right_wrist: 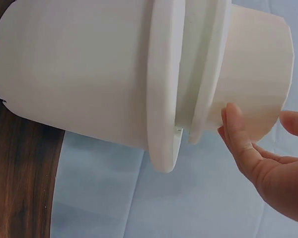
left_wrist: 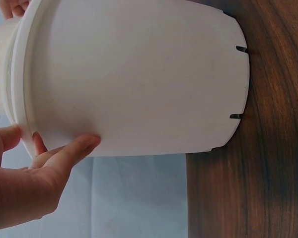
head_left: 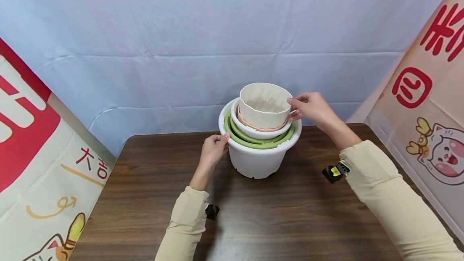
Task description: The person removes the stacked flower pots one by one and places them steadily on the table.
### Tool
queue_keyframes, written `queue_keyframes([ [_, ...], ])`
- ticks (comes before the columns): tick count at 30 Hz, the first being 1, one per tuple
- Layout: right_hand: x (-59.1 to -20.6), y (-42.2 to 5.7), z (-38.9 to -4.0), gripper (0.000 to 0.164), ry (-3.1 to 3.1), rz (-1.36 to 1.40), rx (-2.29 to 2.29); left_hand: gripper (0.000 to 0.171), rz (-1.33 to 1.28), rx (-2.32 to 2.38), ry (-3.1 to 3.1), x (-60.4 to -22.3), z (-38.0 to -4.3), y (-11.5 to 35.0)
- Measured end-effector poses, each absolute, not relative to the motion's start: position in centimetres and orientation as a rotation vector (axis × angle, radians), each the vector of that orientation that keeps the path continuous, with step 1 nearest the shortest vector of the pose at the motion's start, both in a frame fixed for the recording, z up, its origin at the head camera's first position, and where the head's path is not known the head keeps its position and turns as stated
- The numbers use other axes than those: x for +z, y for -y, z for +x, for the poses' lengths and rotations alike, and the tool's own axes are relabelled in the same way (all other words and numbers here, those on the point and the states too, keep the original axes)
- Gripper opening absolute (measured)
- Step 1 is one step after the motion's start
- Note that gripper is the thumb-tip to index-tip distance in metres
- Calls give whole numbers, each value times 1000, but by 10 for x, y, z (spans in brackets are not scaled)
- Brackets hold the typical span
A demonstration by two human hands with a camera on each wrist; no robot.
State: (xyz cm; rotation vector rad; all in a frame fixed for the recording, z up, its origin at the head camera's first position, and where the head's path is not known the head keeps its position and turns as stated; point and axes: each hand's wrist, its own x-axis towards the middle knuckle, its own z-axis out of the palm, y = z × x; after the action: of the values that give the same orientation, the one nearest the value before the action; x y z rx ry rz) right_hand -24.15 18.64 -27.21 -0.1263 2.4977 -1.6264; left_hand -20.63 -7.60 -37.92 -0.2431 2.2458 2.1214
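A large white flowerpot (head_left: 255,162) stands upright, with a green pot (head_left: 250,145), a smaller white pot (head_left: 262,134) and a peach pot (head_left: 241,120) nested inside. On top sits a cream pot (head_left: 259,117) with a faceted rim, its base hidden in the stack. My left hand (head_left: 213,149) grips the big pot's left rim, thumb on the rim and fingers against the wall (left_wrist: 139,79) in the left wrist view. With my right hand (head_left: 312,107) I pinch the cream pot's right rim; in the right wrist view the fingers lie along its side (right_wrist: 253,69).
The stack stands near the back edge of a dark brown wooden table (head_left: 159,196). Behind hangs a pale blue cloth (head_left: 163,51). Printed banners flank the table at left (head_left: 32,140) and right (head_left: 435,104). Dark wrist devices (head_left: 332,173) hang below the sleeves.
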Motion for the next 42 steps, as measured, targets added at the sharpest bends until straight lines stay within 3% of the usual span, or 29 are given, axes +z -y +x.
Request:
queue_keyframes([
  [18, -275, -185, -243, 35, -2515, -96, -1621, 35, -240, 2094, -2271, -378, -204, 77],
  [42, -278, -186, -244, 33, -2549, -127, -1620, 35, -246, 2095, -2241, -376, -204, 78],
])
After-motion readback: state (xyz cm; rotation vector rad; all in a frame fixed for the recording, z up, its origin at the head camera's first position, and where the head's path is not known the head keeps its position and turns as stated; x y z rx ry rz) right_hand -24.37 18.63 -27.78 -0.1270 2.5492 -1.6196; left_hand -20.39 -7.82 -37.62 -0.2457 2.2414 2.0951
